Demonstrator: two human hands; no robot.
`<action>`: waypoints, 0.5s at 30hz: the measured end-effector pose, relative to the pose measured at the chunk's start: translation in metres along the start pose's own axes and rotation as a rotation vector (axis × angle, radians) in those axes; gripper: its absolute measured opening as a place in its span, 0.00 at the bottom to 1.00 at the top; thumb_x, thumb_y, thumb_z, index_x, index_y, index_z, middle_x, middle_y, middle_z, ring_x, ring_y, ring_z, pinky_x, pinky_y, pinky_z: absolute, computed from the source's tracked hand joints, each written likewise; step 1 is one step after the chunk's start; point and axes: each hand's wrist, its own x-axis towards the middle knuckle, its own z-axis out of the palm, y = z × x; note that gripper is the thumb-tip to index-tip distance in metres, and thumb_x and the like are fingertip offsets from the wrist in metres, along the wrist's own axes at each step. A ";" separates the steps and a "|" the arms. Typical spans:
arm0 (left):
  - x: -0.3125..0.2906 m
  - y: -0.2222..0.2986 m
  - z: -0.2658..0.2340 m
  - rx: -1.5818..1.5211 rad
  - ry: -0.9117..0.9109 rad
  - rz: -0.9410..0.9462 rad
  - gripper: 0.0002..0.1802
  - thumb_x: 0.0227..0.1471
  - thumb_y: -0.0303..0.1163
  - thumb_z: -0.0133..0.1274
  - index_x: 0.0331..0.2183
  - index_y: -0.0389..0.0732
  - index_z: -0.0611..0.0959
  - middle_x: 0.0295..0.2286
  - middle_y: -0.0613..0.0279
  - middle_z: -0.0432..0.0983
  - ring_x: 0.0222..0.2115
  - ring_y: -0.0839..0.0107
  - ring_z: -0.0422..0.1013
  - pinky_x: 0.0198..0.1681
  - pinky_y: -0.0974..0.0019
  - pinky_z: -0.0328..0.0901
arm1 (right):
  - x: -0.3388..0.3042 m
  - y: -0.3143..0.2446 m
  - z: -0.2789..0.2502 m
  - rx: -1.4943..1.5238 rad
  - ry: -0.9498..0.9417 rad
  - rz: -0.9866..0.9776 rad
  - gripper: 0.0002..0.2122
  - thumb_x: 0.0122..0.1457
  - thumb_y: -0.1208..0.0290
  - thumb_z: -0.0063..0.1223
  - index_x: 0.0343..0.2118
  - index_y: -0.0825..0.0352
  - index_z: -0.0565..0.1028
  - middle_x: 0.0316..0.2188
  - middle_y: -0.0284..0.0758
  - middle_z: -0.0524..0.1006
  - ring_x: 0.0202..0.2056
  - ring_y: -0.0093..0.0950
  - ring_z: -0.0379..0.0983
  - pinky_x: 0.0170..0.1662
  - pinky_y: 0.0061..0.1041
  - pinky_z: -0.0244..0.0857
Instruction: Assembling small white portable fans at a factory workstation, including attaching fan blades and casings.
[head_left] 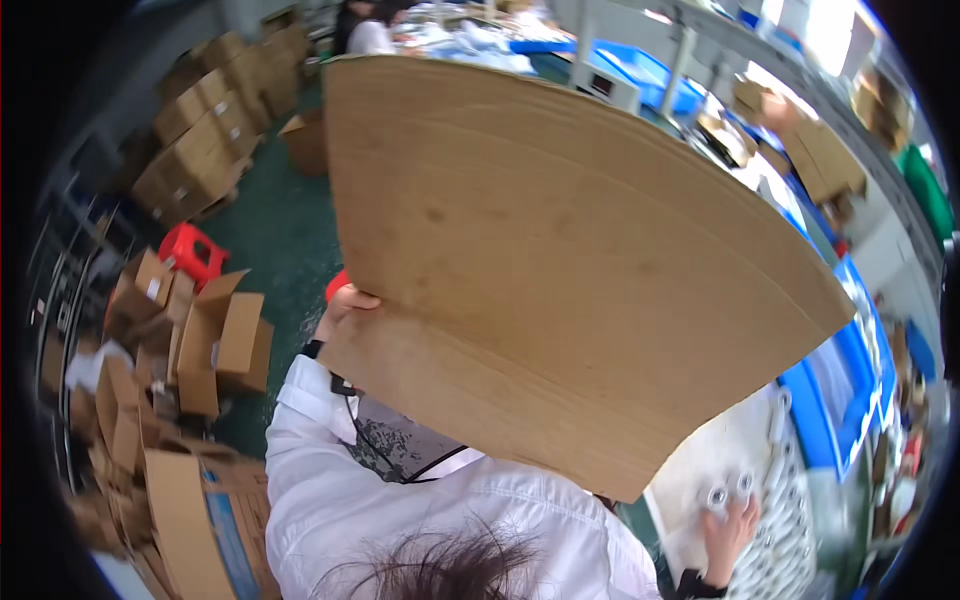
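My left hand [345, 303] grips the left edge of a large brown cardboard sheet [590, 240], with the thumb on the near face. The sheet is tilted up in front of me, bent along a crease, and hides much of the scene. Low on the right, my right hand [732, 535] has its fingers around two small whitish parts with round ring ends [718, 496]. These stand over a pale flat board [680, 480]. Beside them, similar white and silvery parts [790, 530] lie packed in rows. The sheet's far side is hidden.
Open cardboard boxes [220, 345] crowd the left floor near a red stool [194, 253]. Stacked cartons [205, 140] stand farther back. A blue tray [835, 390] lies on the right, and a bench with blue bins [640, 68] stands beyond the sheet. Another person [370, 30] is at the far end.
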 end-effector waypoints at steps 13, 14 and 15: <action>-0.392 -0.104 -0.108 -0.183 0.554 1.376 0.16 0.48 0.29 0.43 0.40 0.33 0.75 0.35 0.52 0.75 0.31 0.61 0.73 0.33 0.66 0.70 | 0.112 -0.039 -0.068 0.147 0.182 -0.557 0.16 0.46 0.61 0.59 0.37 0.63 0.73 0.46 0.47 0.67 0.45 0.44 0.65 0.43 0.37 0.64; -0.420 -0.122 -0.113 -0.272 0.201 1.422 0.16 0.49 0.29 0.42 0.39 0.33 0.75 0.35 0.51 0.75 0.31 0.60 0.73 0.32 0.67 0.70 | 0.117 -0.045 -0.068 0.136 0.197 -0.614 0.16 0.47 0.63 0.59 0.37 0.64 0.73 0.46 0.47 0.67 0.45 0.44 0.65 0.43 0.37 0.64; -0.446 -0.135 -0.114 -0.259 0.229 1.438 0.16 0.49 0.29 0.42 0.39 0.33 0.75 0.35 0.51 0.75 0.31 0.60 0.73 0.32 0.67 0.70 | 0.120 -0.050 -0.068 0.127 0.209 -0.668 0.15 0.47 0.64 0.58 0.37 0.64 0.73 0.46 0.47 0.67 0.45 0.44 0.65 0.43 0.37 0.64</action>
